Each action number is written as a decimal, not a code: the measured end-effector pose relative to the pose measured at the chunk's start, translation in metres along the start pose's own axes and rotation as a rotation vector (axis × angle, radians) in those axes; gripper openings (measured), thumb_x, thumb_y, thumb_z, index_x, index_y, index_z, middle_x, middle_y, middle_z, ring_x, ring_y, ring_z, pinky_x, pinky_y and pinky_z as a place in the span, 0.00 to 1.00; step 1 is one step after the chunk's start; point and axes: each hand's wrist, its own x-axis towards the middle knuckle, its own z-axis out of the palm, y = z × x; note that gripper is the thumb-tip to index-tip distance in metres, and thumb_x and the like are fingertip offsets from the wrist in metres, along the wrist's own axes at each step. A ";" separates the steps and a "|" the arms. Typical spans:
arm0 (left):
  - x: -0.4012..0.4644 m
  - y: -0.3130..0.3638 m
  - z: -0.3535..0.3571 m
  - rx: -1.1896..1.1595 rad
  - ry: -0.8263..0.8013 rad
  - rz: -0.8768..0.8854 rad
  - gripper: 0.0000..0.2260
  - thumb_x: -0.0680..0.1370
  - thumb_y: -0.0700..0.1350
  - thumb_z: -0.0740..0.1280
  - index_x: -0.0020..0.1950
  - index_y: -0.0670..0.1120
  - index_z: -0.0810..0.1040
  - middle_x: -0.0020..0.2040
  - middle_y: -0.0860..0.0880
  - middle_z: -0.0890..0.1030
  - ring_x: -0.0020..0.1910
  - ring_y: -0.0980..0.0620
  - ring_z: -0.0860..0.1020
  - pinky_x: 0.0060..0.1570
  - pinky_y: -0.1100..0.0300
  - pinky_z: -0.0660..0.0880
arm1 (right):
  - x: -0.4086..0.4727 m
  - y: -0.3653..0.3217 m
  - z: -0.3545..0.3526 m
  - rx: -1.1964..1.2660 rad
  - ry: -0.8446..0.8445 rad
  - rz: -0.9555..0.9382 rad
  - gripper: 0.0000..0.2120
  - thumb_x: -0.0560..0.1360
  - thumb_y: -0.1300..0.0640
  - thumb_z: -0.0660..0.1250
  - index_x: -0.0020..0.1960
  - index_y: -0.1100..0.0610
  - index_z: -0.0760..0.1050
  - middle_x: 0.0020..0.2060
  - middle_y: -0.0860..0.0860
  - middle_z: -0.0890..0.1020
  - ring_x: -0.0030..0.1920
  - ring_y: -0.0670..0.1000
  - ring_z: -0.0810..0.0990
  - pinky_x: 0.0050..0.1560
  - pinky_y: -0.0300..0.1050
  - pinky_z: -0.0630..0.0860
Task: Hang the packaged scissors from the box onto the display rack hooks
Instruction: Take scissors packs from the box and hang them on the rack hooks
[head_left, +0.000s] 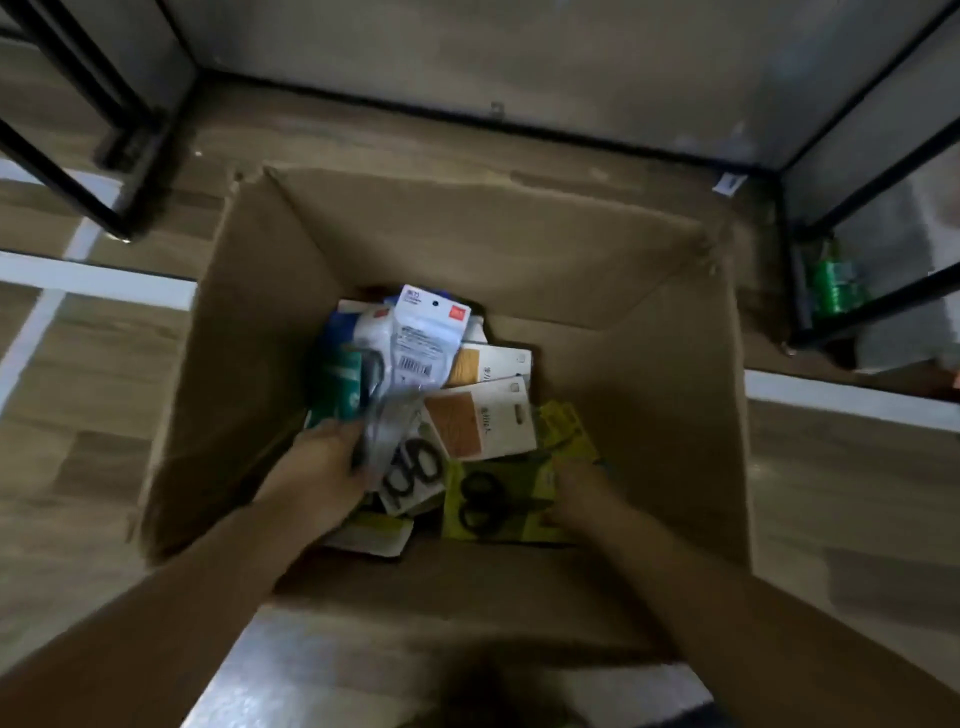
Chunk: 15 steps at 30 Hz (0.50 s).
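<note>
An open cardboard box (519, 249) stands on the floor below me, holding several packaged scissors. Both my hands reach down into it. My left hand (324, 467) grips a bunch of packs, among them a white pack with a barcode (415, 343) and a green-edged one (343, 387). My right hand (582, 493) holds the right edge of a yellow pack with black-handled scissors (493, 506). Two white-and-orange packs (480, 423) lie between the hands. The rack's hooks are not in view.
Black metal rack legs (130, 130) stand at the upper left, and a black frame (810, 291) at the right. A green bottle (834, 283) sits behind that frame. The wall base (467, 109) runs beyond the box. The floor is wood-patterned.
</note>
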 end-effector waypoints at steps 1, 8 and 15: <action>0.020 -0.002 0.008 0.015 0.036 -0.018 0.24 0.78 0.46 0.63 0.73 0.46 0.61 0.70 0.43 0.66 0.67 0.43 0.66 0.65 0.55 0.63 | 0.013 0.001 0.000 -0.030 0.056 0.015 0.44 0.73 0.51 0.69 0.77 0.55 0.42 0.76 0.52 0.44 0.76 0.56 0.46 0.74 0.51 0.51; 0.081 -0.028 0.023 -0.238 0.098 -0.283 0.43 0.70 0.47 0.74 0.76 0.42 0.51 0.71 0.38 0.62 0.69 0.39 0.64 0.66 0.48 0.63 | 0.046 0.024 -0.008 -0.185 0.002 -0.004 0.57 0.67 0.48 0.74 0.75 0.54 0.33 0.75 0.54 0.37 0.75 0.59 0.41 0.73 0.55 0.45; 0.078 -0.038 0.044 -0.384 0.057 -0.287 0.43 0.67 0.43 0.76 0.75 0.41 0.55 0.71 0.40 0.64 0.68 0.41 0.66 0.67 0.48 0.65 | 0.046 0.014 0.008 -0.266 0.028 0.010 0.56 0.66 0.46 0.75 0.76 0.57 0.38 0.75 0.57 0.44 0.74 0.62 0.49 0.71 0.55 0.58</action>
